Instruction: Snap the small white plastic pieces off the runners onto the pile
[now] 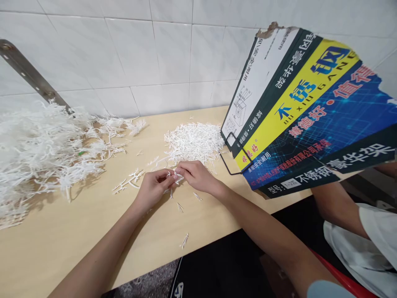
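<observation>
My left hand (152, 185) and my right hand (197, 176) meet above the table, fingertips pinched around a thin white branched plastic piece (179, 177). Its exact shape is partly hidden by the fingers. Just beyond them lies a heap of small white plastic bits (195, 140). Left of my left hand, several longer branched white pieces (128, 182) are scattered. A few short forked bits, one of them a small piece (185, 240) near the table's front edge, lie close to my wrists.
A large tangled pile of white plastic branches (46, 145) covers the table's left side. On the right, a torn printed cardboard sheet (297, 116) stands in a black wire stand (231, 165). Another person's arm (338, 207) shows behind it. A metal bracket (34, 76) meets the tiled wall.
</observation>
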A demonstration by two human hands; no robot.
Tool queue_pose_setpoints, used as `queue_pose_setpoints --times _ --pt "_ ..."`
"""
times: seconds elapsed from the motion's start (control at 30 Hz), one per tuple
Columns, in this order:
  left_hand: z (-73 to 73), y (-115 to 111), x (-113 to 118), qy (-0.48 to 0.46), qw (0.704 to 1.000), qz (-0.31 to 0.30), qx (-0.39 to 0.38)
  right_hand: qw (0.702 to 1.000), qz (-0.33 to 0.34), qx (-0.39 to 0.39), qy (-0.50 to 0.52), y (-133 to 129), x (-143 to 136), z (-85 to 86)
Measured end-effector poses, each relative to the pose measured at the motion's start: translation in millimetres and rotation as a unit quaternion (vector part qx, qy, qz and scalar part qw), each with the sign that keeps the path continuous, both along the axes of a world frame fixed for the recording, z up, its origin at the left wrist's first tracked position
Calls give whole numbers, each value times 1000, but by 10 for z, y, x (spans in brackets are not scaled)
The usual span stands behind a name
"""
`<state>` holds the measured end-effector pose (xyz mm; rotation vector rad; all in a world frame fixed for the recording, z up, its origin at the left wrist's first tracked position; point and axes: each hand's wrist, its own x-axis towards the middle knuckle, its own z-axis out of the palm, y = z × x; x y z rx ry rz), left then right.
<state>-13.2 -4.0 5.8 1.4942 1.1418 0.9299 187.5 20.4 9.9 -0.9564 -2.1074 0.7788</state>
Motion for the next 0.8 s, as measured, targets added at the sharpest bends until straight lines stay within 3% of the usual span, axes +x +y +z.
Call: queue_pose_setpoints --times 0.17,0.37,0.43,0.53,0.63,0.8 --pt "21 -9 0 -21 999 -37 -11 999 24 -46 14 4 10 18" --pt "-5 15 -63 39 996 -79 29 997 35 -63 38 -24 -19 30" --pt "-10 6 -79 51 993 -101 44 992 -13 -75 99 1 -17 6" --pt "-8 -35 -57 73 987 -134 53 962 -136 -90 220 83 42 -28" --pt "-8 -55 -3 46 994 -96 16 963 -172 -81 192 141 110 -38" --pt "-21 8 7 -22 1000 -5 -11 994 -72 -45 62 66 27 -7"
